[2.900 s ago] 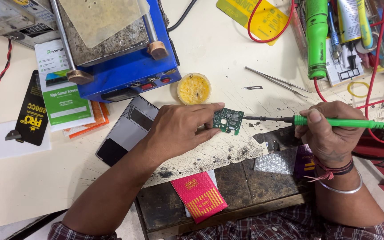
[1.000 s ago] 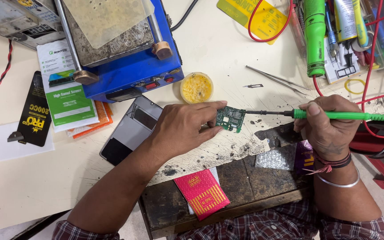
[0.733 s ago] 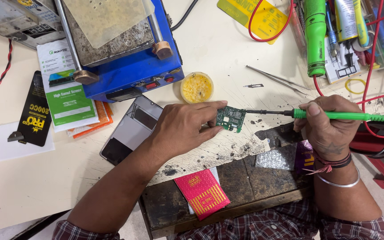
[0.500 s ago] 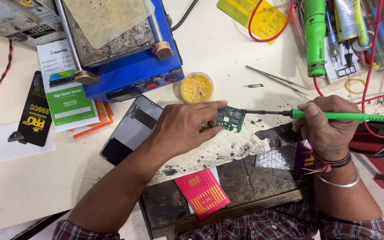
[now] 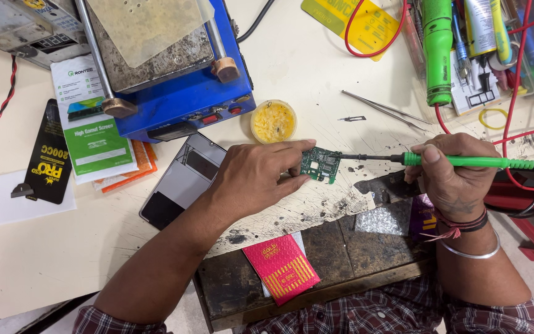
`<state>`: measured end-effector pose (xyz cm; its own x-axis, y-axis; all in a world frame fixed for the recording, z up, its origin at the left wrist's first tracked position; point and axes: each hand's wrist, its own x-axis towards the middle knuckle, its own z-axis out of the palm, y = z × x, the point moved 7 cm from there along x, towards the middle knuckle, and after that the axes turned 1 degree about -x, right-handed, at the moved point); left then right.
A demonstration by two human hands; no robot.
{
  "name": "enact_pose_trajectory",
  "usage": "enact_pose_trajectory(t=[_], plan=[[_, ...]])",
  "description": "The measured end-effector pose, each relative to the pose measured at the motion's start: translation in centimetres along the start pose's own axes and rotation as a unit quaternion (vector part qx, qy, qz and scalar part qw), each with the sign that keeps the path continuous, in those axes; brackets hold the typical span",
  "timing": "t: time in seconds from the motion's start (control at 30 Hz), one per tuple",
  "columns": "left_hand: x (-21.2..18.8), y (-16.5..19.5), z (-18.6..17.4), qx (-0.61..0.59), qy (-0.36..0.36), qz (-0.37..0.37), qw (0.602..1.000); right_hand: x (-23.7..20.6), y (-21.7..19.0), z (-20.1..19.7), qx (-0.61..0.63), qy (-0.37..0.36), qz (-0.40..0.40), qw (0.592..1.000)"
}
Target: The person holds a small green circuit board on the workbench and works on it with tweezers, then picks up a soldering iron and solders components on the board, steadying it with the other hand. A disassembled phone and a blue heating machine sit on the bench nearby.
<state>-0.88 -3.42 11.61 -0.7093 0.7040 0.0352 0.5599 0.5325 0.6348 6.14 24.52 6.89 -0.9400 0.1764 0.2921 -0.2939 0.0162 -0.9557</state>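
A small green circuit board (image 5: 321, 165) is pinched at its left edge between the thumb and fingers of the left hand (image 5: 256, 179), which is closed on it and rests palm-down on the scratched, scorched middle of the tabletop (image 5: 44, 272). A green-handled soldering iron (image 5: 458, 161) is gripped in the closed right hand (image 5: 449, 174), its thumb laid along the handle, and the dark metal tip is brought to the right edge of the board. Just beyond the left hand, toward the far edge, a small round tin of yellow paste (image 5: 273, 121) is seen, and beside it a blue heating station (image 5: 174, 74) with a metal plate on top. A pair of metal tweezers (image 5: 385, 111) lies beyond the iron's tip, well apart from the board. To the left of the left forearm a dark phone panel (image 5: 183, 180) is laid flat, with green and orange packets (image 5: 100, 145) next to it. At the near edge, a dark wooden block (image 5: 341, 253) is set between the forearms, with a pink-red packet (image 5: 281, 267) resting on it. A large green tool (image 5: 437, 49) and red wires (image 5: 514, 93) are crowded at the far right corner.
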Motion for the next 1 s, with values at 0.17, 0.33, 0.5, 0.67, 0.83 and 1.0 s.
enact_pose_trajectory(t=[0.17, 0.33, 0.5, 0.67, 0.83, 1.0], plan=[[-0.1, 0.1, -0.1, 0.004, 0.003, 0.007, 1.0, 0.0, 0.0, 0.0, -0.001, 0.0, 0.0, 1.0], [-0.1, 0.2, -0.2, 0.002, 0.01, 0.01, 1.0, 0.0, -0.2, 0.1, -0.013, -0.001, -0.006, 1.0], [-0.2, 0.1, -0.1, 0.001, 0.002, 0.004, 1.0, 0.2, -0.6, 0.4, -0.032, -0.021, -0.022, 0.999], [-0.2, 0.3, -0.4, 0.001, 0.013, 0.015, 1.0, 0.3, -0.8, 0.6, -0.038, -0.025, -0.021, 0.999], [-0.3, 0.4, -0.5, 0.001, 0.026, 0.024, 0.999, 0.3, -1.0, 0.7, -0.025, -0.031, -0.032, 0.999], [-0.1, 0.1, -0.1, -0.001, 0.015, 0.013, 1.0, 0.2, -1.1, 0.6, -0.044, -0.026, -0.037, 0.998]])
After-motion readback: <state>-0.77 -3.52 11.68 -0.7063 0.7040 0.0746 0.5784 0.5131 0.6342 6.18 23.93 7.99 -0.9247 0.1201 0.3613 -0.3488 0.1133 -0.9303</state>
